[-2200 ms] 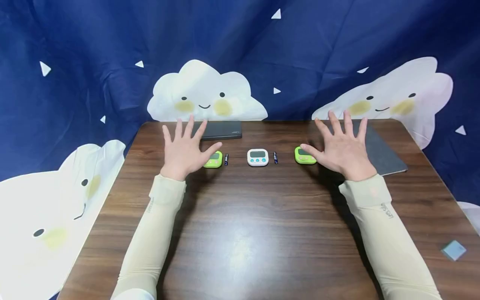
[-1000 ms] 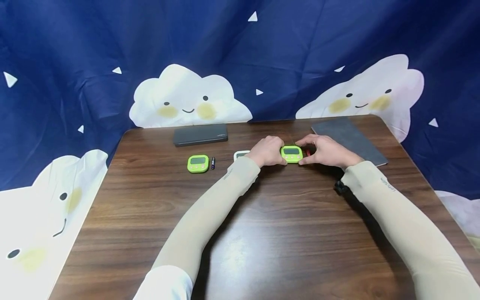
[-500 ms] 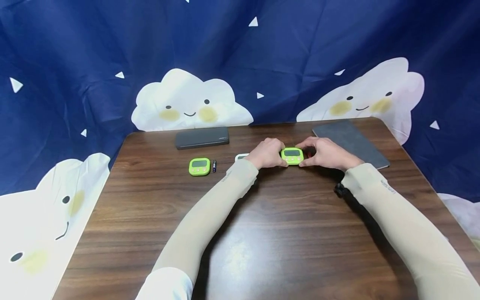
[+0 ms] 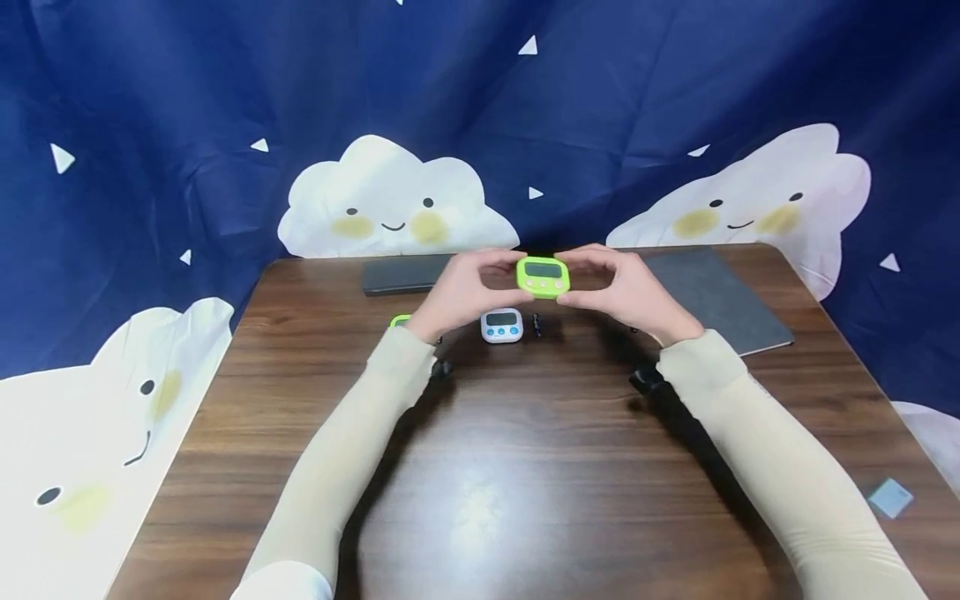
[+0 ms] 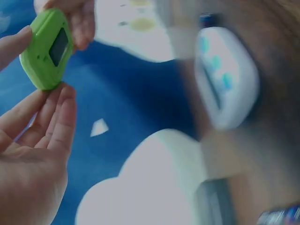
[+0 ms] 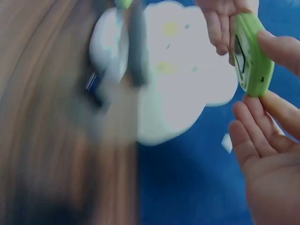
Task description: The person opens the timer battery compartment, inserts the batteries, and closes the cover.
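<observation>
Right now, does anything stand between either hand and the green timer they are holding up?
Nothing visible does: the left hand and right hand both pinch the green timer directly, from opposite sides. The white timer rests below on the table, not between them.

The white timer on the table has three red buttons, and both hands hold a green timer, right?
Not quite: the head view shows the white timer has three blue buttons. The left hand and right hand do hold a green timer.
</observation>
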`<action>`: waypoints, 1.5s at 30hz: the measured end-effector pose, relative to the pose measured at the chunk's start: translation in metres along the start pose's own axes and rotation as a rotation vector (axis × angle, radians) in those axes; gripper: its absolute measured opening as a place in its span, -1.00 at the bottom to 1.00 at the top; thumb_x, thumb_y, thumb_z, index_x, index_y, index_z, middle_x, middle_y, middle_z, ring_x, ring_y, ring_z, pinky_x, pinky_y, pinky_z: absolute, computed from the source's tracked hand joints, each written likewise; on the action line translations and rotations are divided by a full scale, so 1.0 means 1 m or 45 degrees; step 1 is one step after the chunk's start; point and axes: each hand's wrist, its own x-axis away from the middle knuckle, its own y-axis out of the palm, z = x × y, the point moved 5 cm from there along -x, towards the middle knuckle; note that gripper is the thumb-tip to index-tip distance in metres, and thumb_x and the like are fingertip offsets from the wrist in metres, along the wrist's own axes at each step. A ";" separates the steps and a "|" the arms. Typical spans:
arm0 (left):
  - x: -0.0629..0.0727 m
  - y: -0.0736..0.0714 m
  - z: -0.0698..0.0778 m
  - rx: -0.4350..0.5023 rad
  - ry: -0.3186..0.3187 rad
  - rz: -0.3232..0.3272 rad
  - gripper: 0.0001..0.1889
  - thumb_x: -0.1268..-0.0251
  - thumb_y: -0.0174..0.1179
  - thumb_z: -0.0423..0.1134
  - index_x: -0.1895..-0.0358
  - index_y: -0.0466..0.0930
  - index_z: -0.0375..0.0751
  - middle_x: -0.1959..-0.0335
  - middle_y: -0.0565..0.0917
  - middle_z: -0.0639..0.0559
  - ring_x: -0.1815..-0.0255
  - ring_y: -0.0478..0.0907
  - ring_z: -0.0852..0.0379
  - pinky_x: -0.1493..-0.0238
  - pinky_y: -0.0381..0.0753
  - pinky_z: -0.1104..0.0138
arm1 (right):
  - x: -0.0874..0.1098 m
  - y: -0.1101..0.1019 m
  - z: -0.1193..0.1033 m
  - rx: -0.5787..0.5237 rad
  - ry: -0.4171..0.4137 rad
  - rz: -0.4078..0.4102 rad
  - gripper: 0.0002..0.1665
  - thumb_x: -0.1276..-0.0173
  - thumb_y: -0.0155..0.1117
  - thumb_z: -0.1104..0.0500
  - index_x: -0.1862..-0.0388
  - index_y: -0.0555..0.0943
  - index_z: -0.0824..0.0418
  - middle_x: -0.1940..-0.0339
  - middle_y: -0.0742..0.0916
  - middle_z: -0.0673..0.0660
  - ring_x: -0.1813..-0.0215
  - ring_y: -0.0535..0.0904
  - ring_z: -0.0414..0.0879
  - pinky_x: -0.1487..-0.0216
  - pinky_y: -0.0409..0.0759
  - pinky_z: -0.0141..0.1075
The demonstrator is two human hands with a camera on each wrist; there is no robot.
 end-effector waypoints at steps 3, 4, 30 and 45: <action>0.015 -0.025 0.009 0.107 0.023 0.084 -0.41 -0.25 0.70 -0.15 -0.37 0.79 -0.06 -0.28 0.84 0.04 -0.20 0.80 0.09 -0.40 0.76 0.15 | -0.005 0.014 -0.026 -0.120 -0.075 0.017 -0.31 -0.36 0.74 0.14 -0.45 0.74 0.04 -0.31 0.78 0.04 -0.28 0.77 -0.17 -0.29 0.74 -0.42; 0.019 -0.032 0.011 0.124 0.028 0.107 -0.41 -0.26 0.70 -0.15 -0.37 0.80 -0.03 -0.29 0.83 0.06 -0.20 0.79 0.09 -0.41 0.76 0.15 | -0.006 0.018 -0.033 -0.160 -0.094 0.026 -0.32 -0.36 0.73 0.17 -0.45 0.74 0.05 -0.30 0.79 0.05 -0.28 0.78 -0.16 -0.28 0.75 -0.42; 0.049 -0.056 0.010 0.269 -0.008 0.219 -0.39 -0.34 0.62 -0.27 -0.45 0.73 -0.12 -0.30 0.83 -0.07 -0.26 0.78 0.02 -0.40 0.77 0.13 | -0.012 0.050 -0.056 -0.419 -0.161 0.074 -0.30 -0.38 0.63 0.40 -0.48 0.70 0.22 -0.27 0.84 -0.02 -0.30 0.79 -0.17 -0.32 0.77 -0.37; 0.049 -0.057 0.008 0.228 0.000 0.217 -0.39 -0.33 0.63 -0.23 -0.45 0.72 -0.10 -0.31 0.81 -0.04 -0.30 0.78 0.03 -0.44 0.76 0.21 | -0.013 0.052 -0.054 -0.384 -0.178 0.081 -0.31 -0.37 0.63 0.40 -0.47 0.71 0.22 -0.24 0.83 -0.02 -0.28 0.79 -0.19 -0.16 0.78 -0.48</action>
